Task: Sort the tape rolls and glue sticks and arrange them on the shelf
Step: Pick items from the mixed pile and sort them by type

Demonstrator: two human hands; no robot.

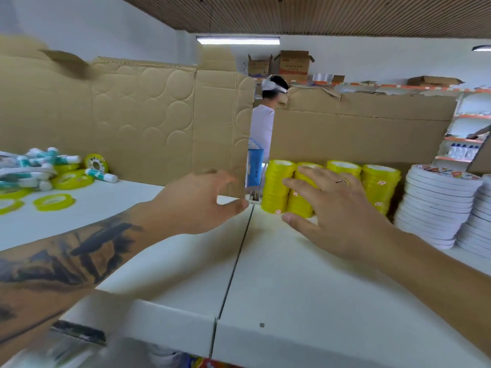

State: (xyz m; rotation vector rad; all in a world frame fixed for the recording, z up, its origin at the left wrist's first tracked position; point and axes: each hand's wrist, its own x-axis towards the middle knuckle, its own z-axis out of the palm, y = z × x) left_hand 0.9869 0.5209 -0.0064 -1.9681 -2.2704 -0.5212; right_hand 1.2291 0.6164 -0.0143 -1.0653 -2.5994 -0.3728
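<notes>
A white shelf (164, 264) carries yellow tape stacks (332, 187) at the back right; loose rolls (54, 201) and glue sticks (101, 175) lie far left. Right hand (342, 213), fingers spread, touches the stacks. Left hand (196, 200) hovers loosely curled, holding nothing.

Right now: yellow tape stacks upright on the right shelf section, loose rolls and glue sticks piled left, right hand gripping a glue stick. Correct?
One error: the head view shows the right hand open and empty, fingers reaching to the yellow tape stacks. The loose rolls and glue sticks are correct.
</notes>
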